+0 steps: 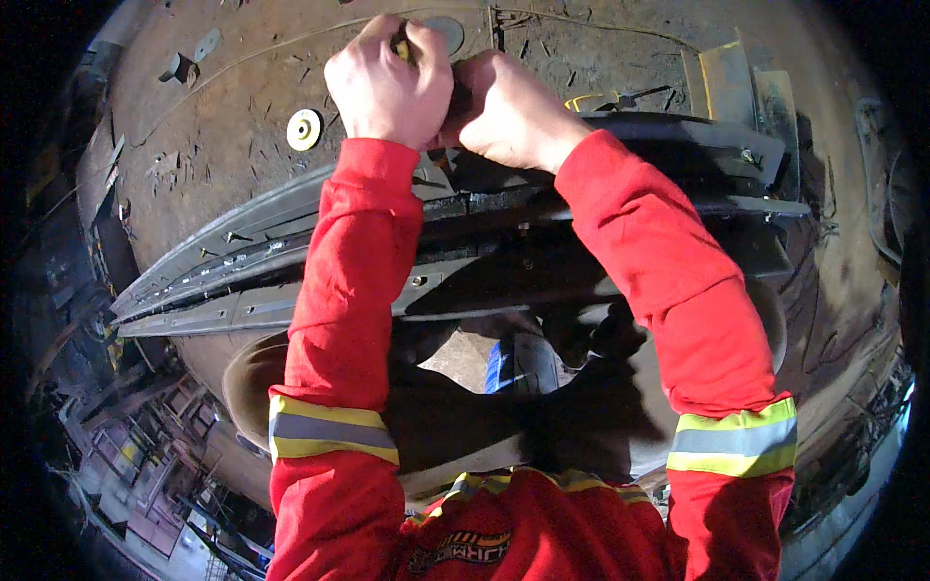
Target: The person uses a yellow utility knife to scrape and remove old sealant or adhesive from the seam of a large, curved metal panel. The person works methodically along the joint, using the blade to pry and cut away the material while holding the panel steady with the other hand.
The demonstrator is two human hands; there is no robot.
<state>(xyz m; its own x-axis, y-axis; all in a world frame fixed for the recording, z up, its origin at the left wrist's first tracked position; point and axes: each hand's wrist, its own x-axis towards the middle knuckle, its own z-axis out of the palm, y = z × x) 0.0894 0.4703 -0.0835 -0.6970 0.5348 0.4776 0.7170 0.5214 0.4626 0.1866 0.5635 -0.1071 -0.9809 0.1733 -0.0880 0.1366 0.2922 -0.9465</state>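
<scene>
Red-sleeved, my left hand and right hand curl closed around mostly hidden dark object, metal beam's far side; pale-yellow disc beyond beam, farther left.

The left arm and right arm, in red fabric sleeves with yellow-and-grey bands, reach forward and converge. The bare left hand is curled tightly; the bare right hand, also curled, angles inward just beside it.

2 red sleeves, yellow-edged grey bands
</scene>
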